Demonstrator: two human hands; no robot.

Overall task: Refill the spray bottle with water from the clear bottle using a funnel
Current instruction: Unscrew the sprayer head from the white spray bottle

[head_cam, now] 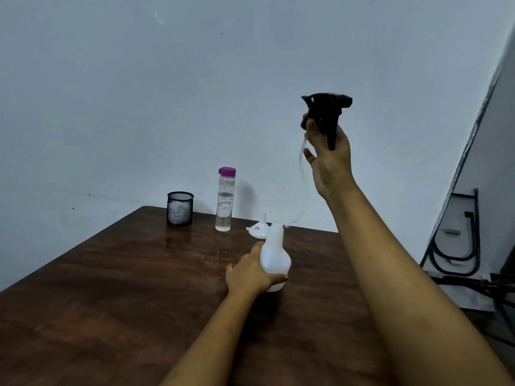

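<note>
On the dark wooden bench [111,274], toward its far right part: white spray bottle [274,254], upright, neck open, base on the wood. Left hand [248,271] grips its round belly from the left. The fingers [278,279] curl round the lower front, and the thumb lies up along the shoulder.

High above and to the right of the left fingers: right hand [330,162] holds the black spray head [324,112] in the air, well apart from the bottle. Thumb and upper fingers pinch its collar, the trigger hangs down across the palm, and one lower finger sticks out loose. Clear dip tube [302,174] trails from the head down past the wrist. Its lower end comes close to the bottle's neck; inside it or just beside it, cannot tell.

Just beyond the left fingers: white funnel [259,227], mouth down on the bench, spout up, partly hidden behind the bottle's neck.

Farther beyond and to the left: clear bottle [224,201], upright, purple cap [227,171] on, water reaching well above the middle.

Farther left again: black mesh cup [180,208], something pale inside.
</note>
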